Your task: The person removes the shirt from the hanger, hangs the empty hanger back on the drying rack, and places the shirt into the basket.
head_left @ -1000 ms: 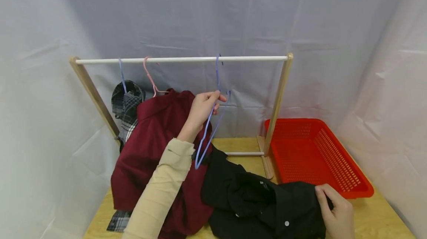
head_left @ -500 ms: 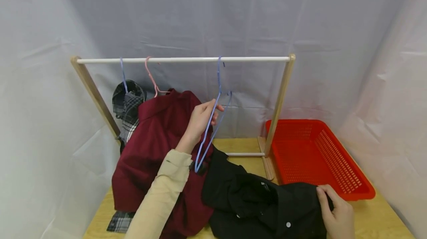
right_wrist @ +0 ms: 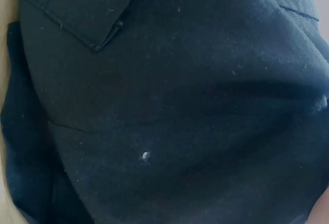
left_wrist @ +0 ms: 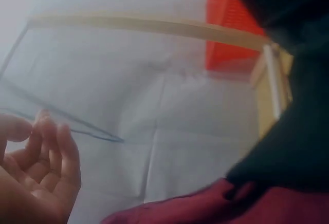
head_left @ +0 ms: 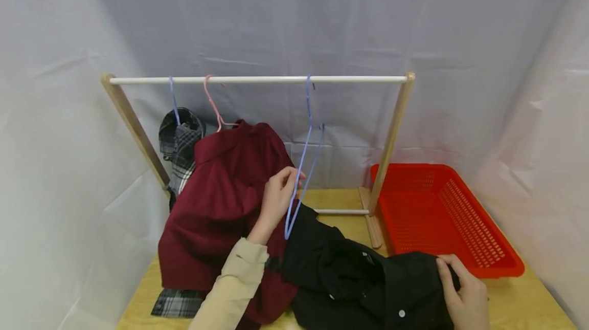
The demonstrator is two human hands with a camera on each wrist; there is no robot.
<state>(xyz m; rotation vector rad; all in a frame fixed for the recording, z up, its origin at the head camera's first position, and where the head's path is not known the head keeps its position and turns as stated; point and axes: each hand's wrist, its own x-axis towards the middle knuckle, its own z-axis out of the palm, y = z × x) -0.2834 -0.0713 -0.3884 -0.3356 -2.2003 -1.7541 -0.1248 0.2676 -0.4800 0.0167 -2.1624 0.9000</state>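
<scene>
A blue clothes hanger hangs by its hook from the rack's white rail, turned nearly edge-on. My left hand is beside its lower part. In the left wrist view the left hand has loosely bent fingers, with the hanger's wire passing behind them and nothing seen gripped. My right hand pinches the edge of a black shirt with white buttons, which lies bunched on the table. Dark cloth of the black shirt fills most of the right wrist view.
A maroon shirt on a pink hanger and a plaid shirt on another blue hanger hang at the rack's left. The rack's wooden leg stands before a red plastic basket on the wooden table.
My left hand has let go of the blue hanger near its neck and moved down beside it. The hanger stays on the rail. My right hand keeps its hold on the black shirt.
</scene>
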